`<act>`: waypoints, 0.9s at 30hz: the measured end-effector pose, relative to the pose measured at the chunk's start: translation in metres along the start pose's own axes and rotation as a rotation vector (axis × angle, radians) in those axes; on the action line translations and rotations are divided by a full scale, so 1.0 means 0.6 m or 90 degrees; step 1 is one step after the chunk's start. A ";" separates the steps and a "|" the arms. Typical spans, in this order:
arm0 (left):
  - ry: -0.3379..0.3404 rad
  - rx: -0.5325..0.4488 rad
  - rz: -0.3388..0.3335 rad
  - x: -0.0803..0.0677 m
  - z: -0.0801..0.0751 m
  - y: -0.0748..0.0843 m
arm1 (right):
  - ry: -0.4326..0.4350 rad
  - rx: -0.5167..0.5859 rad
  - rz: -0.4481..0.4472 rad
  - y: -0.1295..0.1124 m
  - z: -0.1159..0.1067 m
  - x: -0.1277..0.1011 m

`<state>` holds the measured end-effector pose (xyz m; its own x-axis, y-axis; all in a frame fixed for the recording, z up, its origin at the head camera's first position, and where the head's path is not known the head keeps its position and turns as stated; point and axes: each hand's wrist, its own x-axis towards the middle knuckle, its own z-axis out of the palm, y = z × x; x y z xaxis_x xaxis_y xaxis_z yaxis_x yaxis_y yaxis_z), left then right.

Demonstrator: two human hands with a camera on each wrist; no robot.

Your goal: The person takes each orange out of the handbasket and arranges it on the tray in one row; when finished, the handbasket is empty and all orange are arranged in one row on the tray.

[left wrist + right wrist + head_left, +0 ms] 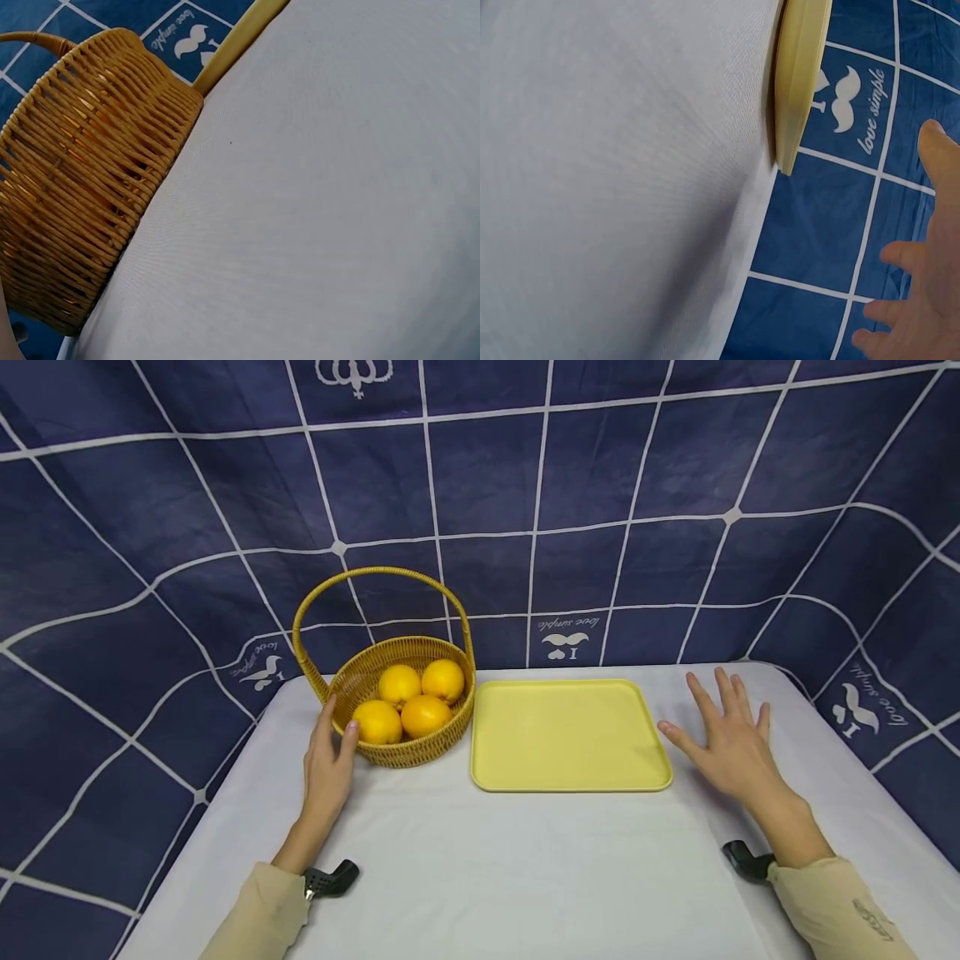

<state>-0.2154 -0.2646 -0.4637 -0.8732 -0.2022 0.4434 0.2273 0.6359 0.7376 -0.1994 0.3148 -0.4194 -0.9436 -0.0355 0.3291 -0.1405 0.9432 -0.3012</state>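
Observation:
A woven wicker basket (pixel 408 755) with a tall arched handle stands at the back left of the table, with several oranges (pixel 425 717) inside. My left hand (pixel 328 772) is at the basket's near left side, fingers extended and thumb apart; whether it touches the rim is unclear. The left wrist view shows the basket's woven side (pixel 97 172) close up. To the right of the basket lies a pale yellow tray (pixel 566 735) with nothing on it. Beyond the tray's right edge my right hand (pixel 733 756) is spread wide and holds nothing; its fingers also show in the right wrist view.
White cloth (pixel 540 868) covers the table. Behind and at both sides hangs a dark blue cloth (pixel 480 577) with white grid lines and printed moustaches. The basket and the tray stand close together near the back edge.

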 end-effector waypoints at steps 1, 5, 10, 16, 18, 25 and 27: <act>-0.001 -0.006 -0.004 0.000 -0.001 -0.001 | -0.002 0.000 0.000 -0.001 0.001 0.001; -0.006 -0.026 -0.023 -0.002 -0.001 -0.005 | -0.004 0.000 -0.001 -0.005 0.002 0.004; -0.017 -0.044 -0.038 -0.004 0.003 -0.008 | -0.011 0.007 -0.006 -0.009 0.004 0.002; -0.017 -0.057 -0.033 -0.008 0.001 -0.012 | -0.021 0.027 -0.016 -0.015 0.012 -0.008; -0.018 -0.063 -0.028 -0.007 0.000 -0.012 | -0.020 0.029 -0.018 -0.016 0.014 -0.009; -0.023 -0.068 -0.029 -0.003 0.000 -0.010 | -0.020 0.052 -0.028 -0.038 0.009 -0.001; -0.021 -0.068 -0.029 -0.001 0.001 -0.009 | -0.024 0.061 -0.037 -0.053 0.006 0.009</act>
<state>-0.2162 -0.2671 -0.4683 -0.8970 -0.2038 0.3922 0.2296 0.5434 0.8075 -0.2009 0.2838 -0.4112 -0.9435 -0.1030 0.3149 -0.2211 0.9036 -0.3669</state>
